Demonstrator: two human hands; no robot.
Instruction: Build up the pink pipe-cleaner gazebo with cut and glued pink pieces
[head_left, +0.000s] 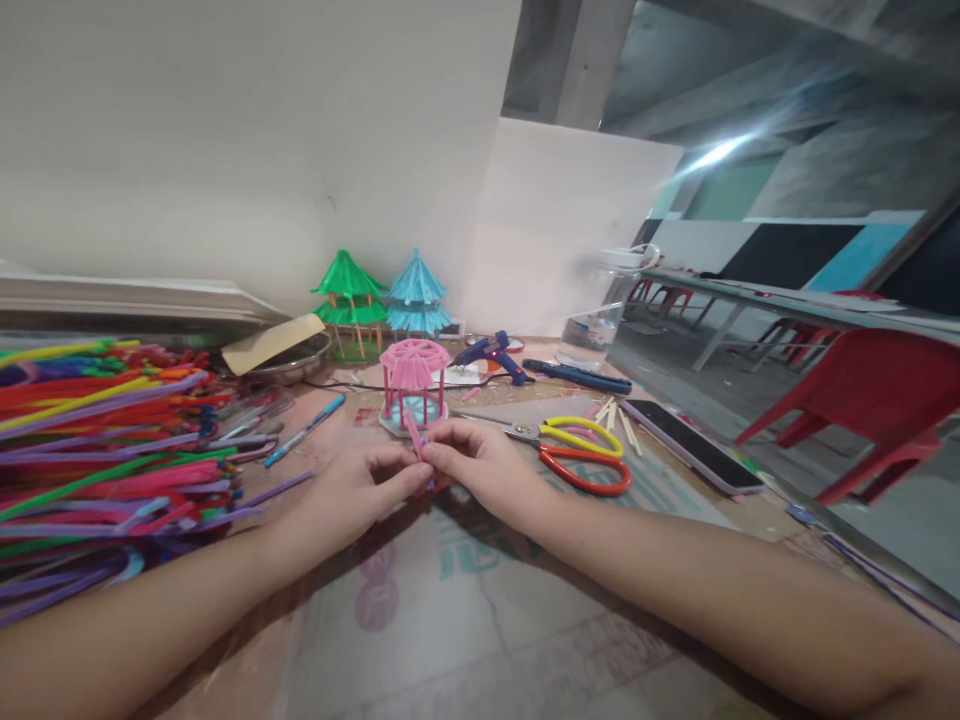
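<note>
Both hands meet near the middle of the table (480, 620). The left hand (360, 495) and right hand (480, 465) are each pinched shut on one pink straw (414, 435), fingertips nearly touching around its lower part. The straw's long axis is tilted, its free upper end pointing up and to the left toward the pink pavilion model (413, 385), which stands just behind the hands. Its lower end is hidden by the fingers.

Yellow and orange scissors (581, 455) lie just right of the right hand. A blue glue gun (491, 355) lies nearer the table's far edge. A heap of coloured straws (105, 460) covers the left side. A phone (690, 445) lies near the right edge.
</note>
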